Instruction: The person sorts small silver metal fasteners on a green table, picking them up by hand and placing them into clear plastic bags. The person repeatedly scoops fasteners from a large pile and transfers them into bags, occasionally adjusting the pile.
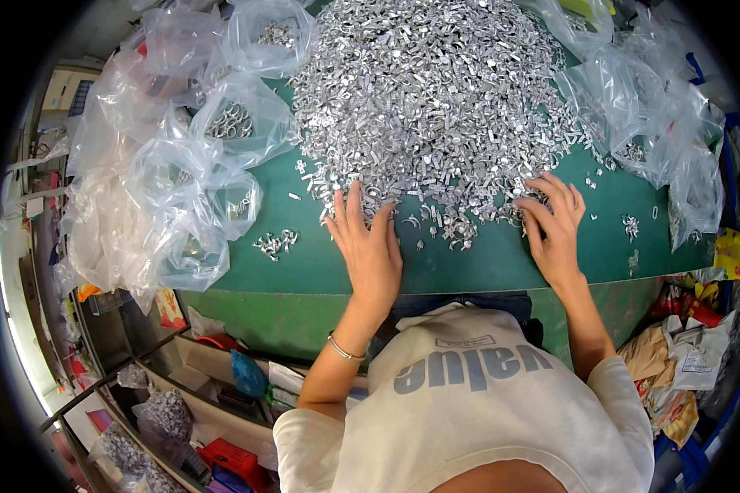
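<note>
A large heap of small silvery metal pieces [427, 90] covers the middle and far part of the green table [321, 267]. My left hand [370, 255] rests at the heap's near left edge, fingers spread and fingertips among the pieces. On the near right edge, my right hand [557, 234] has its fingers curved and apart, the tips touching loose pieces; whether a small one lies under them is hidden. Between the hands sits a small cluster of pieces [459, 228]. Another little group of curved pieces [276, 243] lies left of my left hand.
Several open clear plastic bags [185, 177] line the table's left side, some with metal pieces inside. More clear bags [633, 107] stand at the right. Lower left, a drawer or shelf unit holds bags of pieces [166, 413] and a red container [232, 464]. Packages [699, 353] lie lower right.
</note>
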The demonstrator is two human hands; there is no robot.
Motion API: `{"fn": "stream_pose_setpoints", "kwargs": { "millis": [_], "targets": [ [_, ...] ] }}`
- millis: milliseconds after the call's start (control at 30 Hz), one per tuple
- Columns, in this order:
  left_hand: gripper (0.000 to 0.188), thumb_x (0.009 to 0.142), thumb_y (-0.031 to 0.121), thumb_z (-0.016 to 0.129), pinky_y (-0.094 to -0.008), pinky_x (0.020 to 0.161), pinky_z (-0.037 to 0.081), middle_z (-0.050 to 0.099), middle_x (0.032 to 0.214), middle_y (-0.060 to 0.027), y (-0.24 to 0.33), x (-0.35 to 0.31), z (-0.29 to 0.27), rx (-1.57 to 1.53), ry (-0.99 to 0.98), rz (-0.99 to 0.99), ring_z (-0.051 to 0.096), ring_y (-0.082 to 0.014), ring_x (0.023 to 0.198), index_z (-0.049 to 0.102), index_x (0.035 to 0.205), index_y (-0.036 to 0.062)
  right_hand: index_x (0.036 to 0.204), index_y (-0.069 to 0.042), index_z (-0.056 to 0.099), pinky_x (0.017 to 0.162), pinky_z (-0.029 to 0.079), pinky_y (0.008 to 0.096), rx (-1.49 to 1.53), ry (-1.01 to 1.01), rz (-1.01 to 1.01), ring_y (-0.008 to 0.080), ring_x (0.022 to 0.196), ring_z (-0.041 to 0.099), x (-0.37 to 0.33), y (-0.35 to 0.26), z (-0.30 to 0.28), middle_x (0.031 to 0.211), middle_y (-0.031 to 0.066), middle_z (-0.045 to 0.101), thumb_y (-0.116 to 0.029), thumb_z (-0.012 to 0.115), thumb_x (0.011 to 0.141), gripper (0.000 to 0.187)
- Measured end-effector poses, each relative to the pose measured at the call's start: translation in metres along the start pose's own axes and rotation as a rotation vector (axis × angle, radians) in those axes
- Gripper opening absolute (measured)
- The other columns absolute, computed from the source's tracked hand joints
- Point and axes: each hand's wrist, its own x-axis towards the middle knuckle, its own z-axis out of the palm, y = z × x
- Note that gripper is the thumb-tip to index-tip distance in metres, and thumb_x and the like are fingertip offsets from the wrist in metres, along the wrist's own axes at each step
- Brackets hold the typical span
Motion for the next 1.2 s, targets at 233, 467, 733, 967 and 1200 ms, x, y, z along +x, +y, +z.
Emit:
{"fn": "stream_pose_setpoints", "kwargs": {
  "millis": [233, 467, 733, 967, 1200],
  "targets": [
    [0.031, 0.081, 0.006, 0.067, -0.05, 0.097, 0.029, 0.05, 0.128, -0.0107, 0.031, -0.022, 0.015, -0.127, -0.136, 0.195, 0.045, -0.0323, 0.119, 0.063, 0.111, 0.0103, 0.092, -0.009, 0.065, 0.089, 0.032, 0.0419, 0.124, -0.097, -0.021, 0.0269, 0.102, 0.052, 0.01, -0.061, 0.017, 0.103, 0.0042, 0.059, -0.007, 0.071, 0.074, 0.019],
    [0.027, 0.078, 0.001, 0.067, -0.043, 0.089, 0.031, 0.054, 0.117, -0.0066, 0.019, -0.016, 0.005, -0.065, -0.018, 0.087, 0.051, -0.027, 0.103, 0.065, 0.103, 0.0119, 0.09, -0.007, 0.064, 0.085, 0.033, 0.0378, 0.16, 0.093, 0.031, 0.0225, 0.087, 0.057, 0.008, -0.041, 0.016, 0.092, 0.0039, 0.062, -0.004, 0.071, 0.074, 0.017],
    [0.026, 0.077, 0.005, 0.07, -0.0378, 0.083, 0.033, 0.056, 0.107, -0.0034, 0.04, 0.006, 0.023, -0.167, -0.047, 0.183, 0.053, -0.021, 0.092, 0.066, 0.102, 0.011, 0.11, 0.002, 0.061, 0.068, 0.044, 0.025, 1.129, -0.032, 0.651, 0.0105, 0.075, 0.054, -0.002, -0.036, 0.001, 0.086, 0.0034, 0.061, 0.0, 0.055, 0.093, 0.019],
    [0.019, 0.082, 0.0, 0.066, -0.0338, 0.077, 0.042, 0.063, 0.095, -0.0051, 0.035, 0.009, 0.016, -0.388, 0.022, 0.103, 0.059, -0.021, 0.084, 0.065, 0.1, 0.0071, 0.115, 0.001, 0.056, 0.066, 0.045, 0.0274, 1.983, -0.133, 0.909, 0.0136, 0.078, 0.056, 0.0, -0.025, -0.001, 0.096, 0.0084, 0.059, -0.003, 0.049, 0.095, 0.021],
    [0.014, 0.091, -0.002, 0.057, -0.0224, 0.065, 0.049, 0.069, 0.089, -0.009, 0.031, 0.005, 0.0, -0.947, -0.143, -0.426, 0.066, -0.0115, 0.076, 0.064, 0.103, -0.0028, 0.114, 0.002, 0.056, 0.059, 0.045, 0.0236, 1.555, -0.304, 0.811, 0.0132, 0.072, 0.058, 0.004, -0.036, 0.005, 0.097, 0.0105, 0.061, -0.004, 0.05, 0.095, 0.021]
  ]
}}
